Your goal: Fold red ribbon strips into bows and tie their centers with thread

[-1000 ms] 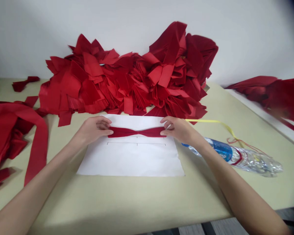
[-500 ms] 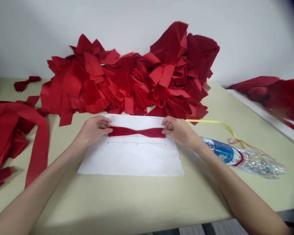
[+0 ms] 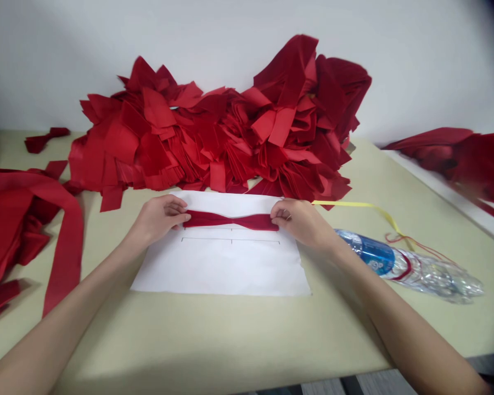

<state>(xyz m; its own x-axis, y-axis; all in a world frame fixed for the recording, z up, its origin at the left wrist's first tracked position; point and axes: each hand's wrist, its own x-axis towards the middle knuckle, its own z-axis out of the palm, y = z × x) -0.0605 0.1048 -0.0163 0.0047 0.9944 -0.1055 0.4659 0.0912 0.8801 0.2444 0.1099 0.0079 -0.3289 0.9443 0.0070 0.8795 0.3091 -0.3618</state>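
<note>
A dark red ribbon bow (image 3: 230,220), pinched narrow at its middle, stretches sideways over a white sheet of paper (image 3: 226,269). My left hand (image 3: 158,218) has its thumb and fingers closed on the bow's left end. At the right end, my right hand (image 3: 298,220) pinches the bow in the same way. Beneath the bow, a thin ruled line with end ticks and a middle tick shows on the paper, and a second line lies partly under the bow's lower edge.
Behind the paper rises a big heap of folded red ribbon pieces (image 3: 214,137). Loose red ribbon (image 3: 66,241) lies at left. On the right are a plastic bottle (image 3: 374,255), a yellow strip (image 3: 349,204) and red ribbons (image 3: 444,148) on a white board.
Both hands keep their hold on the bow's ends with almost no movement. The whole view has shifted very slightly.
</note>
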